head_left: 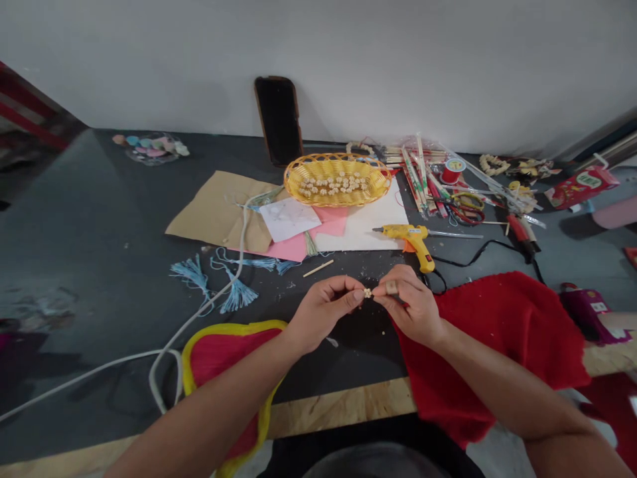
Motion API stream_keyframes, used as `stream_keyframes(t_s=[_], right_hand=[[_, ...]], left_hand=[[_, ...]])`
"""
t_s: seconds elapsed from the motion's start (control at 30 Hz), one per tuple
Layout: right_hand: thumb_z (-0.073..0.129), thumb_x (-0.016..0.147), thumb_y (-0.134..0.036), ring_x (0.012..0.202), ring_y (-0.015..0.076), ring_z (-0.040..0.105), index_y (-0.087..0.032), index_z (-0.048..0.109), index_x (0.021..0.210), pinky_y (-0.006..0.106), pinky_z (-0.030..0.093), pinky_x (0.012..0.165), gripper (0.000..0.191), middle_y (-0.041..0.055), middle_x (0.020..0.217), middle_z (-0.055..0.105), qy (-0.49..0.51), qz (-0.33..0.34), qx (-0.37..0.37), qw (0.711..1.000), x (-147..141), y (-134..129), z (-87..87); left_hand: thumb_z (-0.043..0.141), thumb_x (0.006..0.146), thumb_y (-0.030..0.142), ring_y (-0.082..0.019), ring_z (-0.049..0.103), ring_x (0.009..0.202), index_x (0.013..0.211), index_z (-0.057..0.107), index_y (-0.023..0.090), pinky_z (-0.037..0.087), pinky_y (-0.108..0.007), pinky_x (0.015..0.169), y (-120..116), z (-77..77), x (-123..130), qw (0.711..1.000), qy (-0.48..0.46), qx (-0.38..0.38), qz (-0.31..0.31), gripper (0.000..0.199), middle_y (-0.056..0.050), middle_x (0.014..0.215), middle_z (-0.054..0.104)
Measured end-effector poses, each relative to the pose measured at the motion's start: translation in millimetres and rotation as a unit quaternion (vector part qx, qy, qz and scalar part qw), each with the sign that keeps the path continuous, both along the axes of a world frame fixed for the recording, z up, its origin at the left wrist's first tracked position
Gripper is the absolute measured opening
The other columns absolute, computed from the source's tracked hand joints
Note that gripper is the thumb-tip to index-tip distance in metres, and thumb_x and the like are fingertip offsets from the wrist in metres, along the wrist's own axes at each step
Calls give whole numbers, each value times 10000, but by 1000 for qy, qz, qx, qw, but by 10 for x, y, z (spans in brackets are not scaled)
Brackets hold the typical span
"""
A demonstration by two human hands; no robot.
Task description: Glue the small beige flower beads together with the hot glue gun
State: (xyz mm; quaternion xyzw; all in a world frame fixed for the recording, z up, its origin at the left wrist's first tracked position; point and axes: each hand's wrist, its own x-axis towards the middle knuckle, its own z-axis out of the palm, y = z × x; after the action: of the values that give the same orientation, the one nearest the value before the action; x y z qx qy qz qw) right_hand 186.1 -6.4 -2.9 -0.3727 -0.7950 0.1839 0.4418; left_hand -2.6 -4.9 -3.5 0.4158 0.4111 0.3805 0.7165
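Where the hands meet: sm. cream piece [367, 293] held over dark table [124, 279].
Piece: flower-like, lobed, pale; finer detail can't be made out.
Direction: lobed face seems turned twd camera; outline approx. round, so no long axis can be told.
L hand [326, 309]: piece pinched btwn thumb & forefinger.
R hand [412, 307]: piece pinched opp. side, fingertips; tan band [391, 287] worn on finger.
Glue gun [405, 232]: laid just beyond, nozzle pointed L.
Basket [338, 200]: set farther out, w/ similar pieces held inside.

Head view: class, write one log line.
held: small cream flower-shaped piece; between: left hand, right hand; farther back: yellow oval woven basket
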Motion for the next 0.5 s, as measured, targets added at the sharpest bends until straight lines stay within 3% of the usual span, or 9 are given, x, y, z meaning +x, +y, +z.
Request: stream_keyframes(t_s=[0.3,0.5], right_hand=[[608,882,-159,747,166,612,-220,636,869,359,476,733,69,26,776,663,5,3,-2,1000,-1,5,16],[514,925,-149,786,162,639,-212,628,1002,317,518,715,152,38,827,676,33,-7,-50,998,34,-5,14]], left_hand=[[757,735,433,-93,440,627,757,657,147,352,-214,607,1,17,-3,1000,18,10,-2,304,14,675,557],[761,728,436,-91,448,606,754,668,154,355,-216,597,2,-7,-8,999,28,11,15,298,22,643,559]])
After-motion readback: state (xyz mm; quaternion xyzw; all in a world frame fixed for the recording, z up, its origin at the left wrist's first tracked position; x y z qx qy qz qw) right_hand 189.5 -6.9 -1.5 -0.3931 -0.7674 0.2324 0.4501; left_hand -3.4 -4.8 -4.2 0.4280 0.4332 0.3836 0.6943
